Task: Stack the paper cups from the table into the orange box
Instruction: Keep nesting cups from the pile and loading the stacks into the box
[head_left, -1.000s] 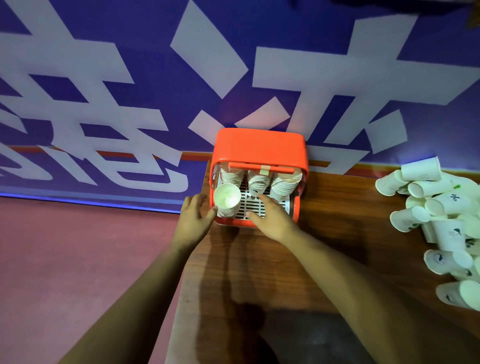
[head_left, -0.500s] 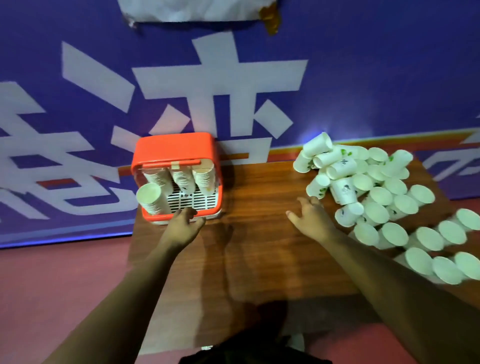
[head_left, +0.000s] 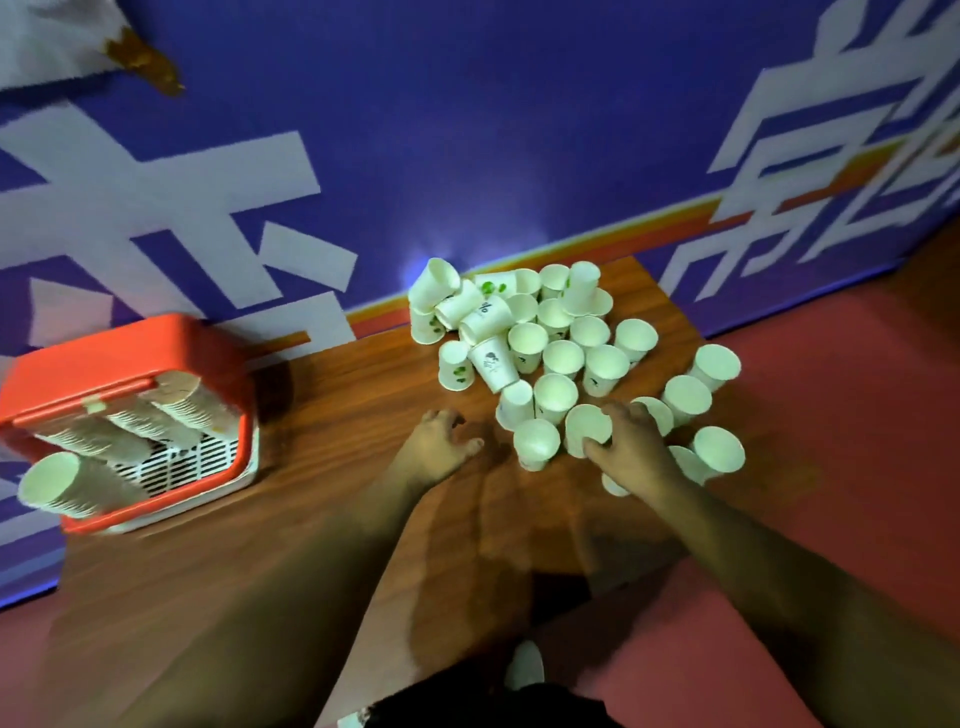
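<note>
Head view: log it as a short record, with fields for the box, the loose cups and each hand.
orange box: left end of the table, holding rows of nested cups
loose cups: heaped on the table's right side, some upright, some tipped
left hand: beside the heap, loosely curled, holding nothing
right hand: fingers grip one cup at the heap's near edge
</note>
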